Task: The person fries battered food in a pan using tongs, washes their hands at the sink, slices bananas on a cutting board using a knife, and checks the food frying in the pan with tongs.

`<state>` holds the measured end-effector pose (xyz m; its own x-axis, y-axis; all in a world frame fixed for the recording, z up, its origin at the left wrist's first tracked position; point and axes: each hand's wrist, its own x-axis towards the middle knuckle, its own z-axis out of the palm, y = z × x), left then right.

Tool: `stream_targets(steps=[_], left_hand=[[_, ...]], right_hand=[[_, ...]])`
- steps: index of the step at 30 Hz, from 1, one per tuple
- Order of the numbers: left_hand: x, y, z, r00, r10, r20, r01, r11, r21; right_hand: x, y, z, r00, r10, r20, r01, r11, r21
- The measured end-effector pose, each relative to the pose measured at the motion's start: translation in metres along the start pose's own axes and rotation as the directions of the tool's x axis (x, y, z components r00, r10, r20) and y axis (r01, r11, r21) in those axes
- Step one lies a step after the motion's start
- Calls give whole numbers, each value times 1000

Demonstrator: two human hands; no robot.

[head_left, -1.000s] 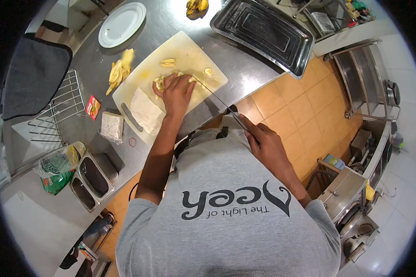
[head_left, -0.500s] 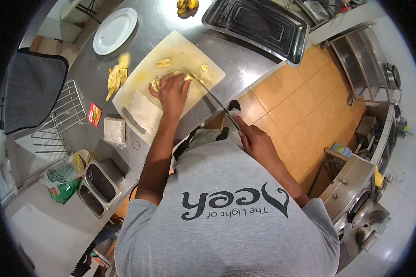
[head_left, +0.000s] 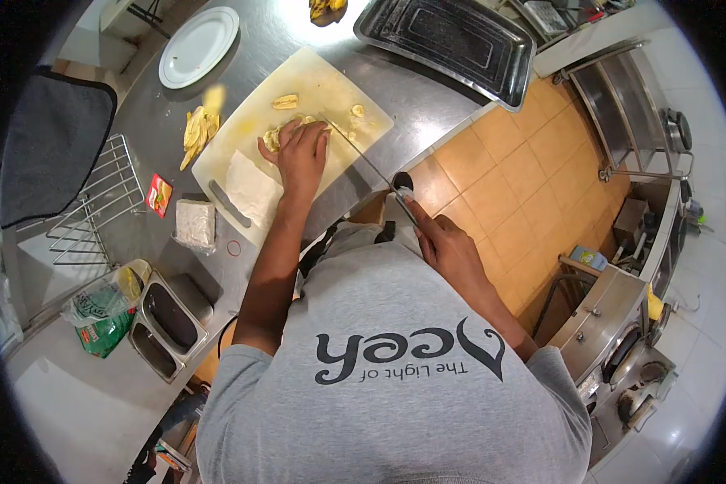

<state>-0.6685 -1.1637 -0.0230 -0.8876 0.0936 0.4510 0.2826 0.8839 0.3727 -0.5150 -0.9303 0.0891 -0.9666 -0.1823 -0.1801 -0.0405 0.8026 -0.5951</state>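
Observation:
My left hand [head_left: 302,157] is closed over banana pieces [head_left: 272,139] on the white cutting board [head_left: 298,68], its fingers hiding part of them. In my right hand [head_left: 445,244] is the handle of a long knife [head_left: 365,156], whose tip lies on the board just right of my left fingertips. A cut banana piece [head_left: 285,102] rests farther back on the board. Several small slices [head_left: 357,110] lie to the right of the blade. Pale thin wrapper sheets [head_left: 252,192] are on the near-left part of the board.
Banana peels [head_left: 198,135] and a white plate [head_left: 199,47] sit left of the board. Near its handle end are a red packet [head_left: 159,196] and a wrapped pale block [head_left: 194,224]. A black tray [head_left: 452,48] stands at the back right, overhanging the steel table's edge; bananas [head_left: 327,10] are beside it.
The view has shifted slightly. The knife tip has moved a little closer to my left fingers, while both hands keep almost the same places and grips.

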Motion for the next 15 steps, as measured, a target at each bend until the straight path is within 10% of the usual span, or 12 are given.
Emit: stream_targets(steps=[15], left_hand=[[2, -3, 3, 1000, 5, -1, -5, 1000, -23]], right_hand=[[20, 11, 20, 1000, -12, -16, 13, 998, 61]])
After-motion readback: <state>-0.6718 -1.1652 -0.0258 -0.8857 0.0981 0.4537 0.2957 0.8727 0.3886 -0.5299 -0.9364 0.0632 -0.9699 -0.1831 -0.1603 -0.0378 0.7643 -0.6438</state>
